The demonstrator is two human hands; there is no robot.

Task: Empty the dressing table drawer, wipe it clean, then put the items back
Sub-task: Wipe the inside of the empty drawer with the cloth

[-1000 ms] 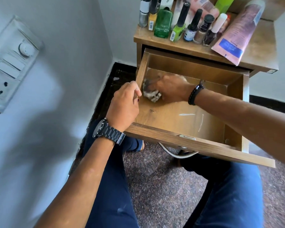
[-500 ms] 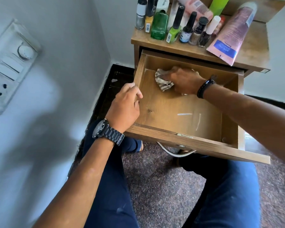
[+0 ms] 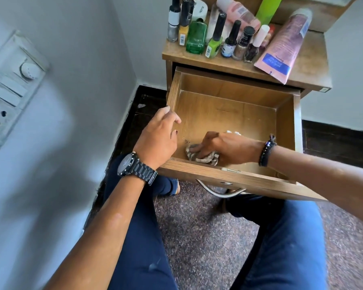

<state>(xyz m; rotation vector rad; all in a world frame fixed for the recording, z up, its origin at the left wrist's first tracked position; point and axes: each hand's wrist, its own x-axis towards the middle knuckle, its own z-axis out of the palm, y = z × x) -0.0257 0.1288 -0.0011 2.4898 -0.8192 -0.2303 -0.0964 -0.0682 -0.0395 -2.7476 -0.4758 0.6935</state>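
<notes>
Drawer [image 3: 228, 109] is pulled out of the dressing table [image 3: 306, 65] over the person's knees, and nothing but the cloth lies on its floor. Cloth [image 3: 203, 156] now sits at the drawer's front-left corner, right against the front panel. Half a second ago it was up near the back wall, and a second ago against the left wall, so the wipe has swept the rear and left of the floor and come forward.

Right hand [image 3: 224, 146] lies on top of the cloth, fingers pressed together and curled down over it, pushing it flat to the wood. Part of the cloth bunches out under the fingertips. Whether the thumb pinches it, can't tell.

Left hand [image 3: 157, 137] rests on the drawer's left wall near the front corner, fingers loosely bent over the top edge and thumb inside. It looks like a bracing hold, same spot as before.

Floor right of the cloth is mostly hidden by the right forearm, so I can't tell whether the pale streaks seen there earlier are gone. My read: wiping is mid-way and the right half is probably still due.

Bottles [image 3: 216, 36] and the pink tube [image 3: 281, 51] stand on the tabletop behind the drawer. Refill hasn't started.
</notes>
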